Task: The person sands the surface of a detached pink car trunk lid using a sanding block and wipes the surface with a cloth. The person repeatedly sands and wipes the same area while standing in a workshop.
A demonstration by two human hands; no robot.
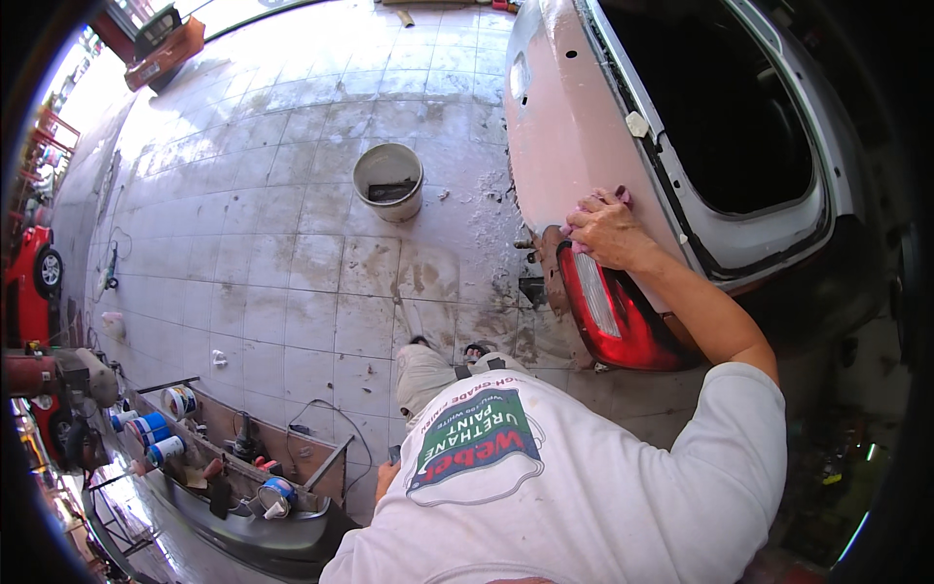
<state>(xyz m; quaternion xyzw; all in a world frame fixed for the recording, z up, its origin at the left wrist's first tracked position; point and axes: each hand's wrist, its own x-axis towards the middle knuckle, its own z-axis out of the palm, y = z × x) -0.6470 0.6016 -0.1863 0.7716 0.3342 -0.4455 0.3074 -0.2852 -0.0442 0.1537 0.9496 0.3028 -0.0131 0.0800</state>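
My right hand [608,234] is closed on a crumpled pink cloth [581,216] and presses it against the pinkish, primed rear panel [555,146] of a car body. Just below that hand is the red and clear tail light [608,307]. Low at my side, my left hand [387,477] shows only in part beside my white shirt. A small grey thing [394,455] sticks up from its fingers, too little of it visible to name.
A pale bucket [388,209] with a dark object inside stands on the dusty tiled floor [292,282]. At lower left, a cart [316,457] holds several paint cans and tools near a dark bumper [233,540]. A whitish lump [636,124] sits by the window frame.
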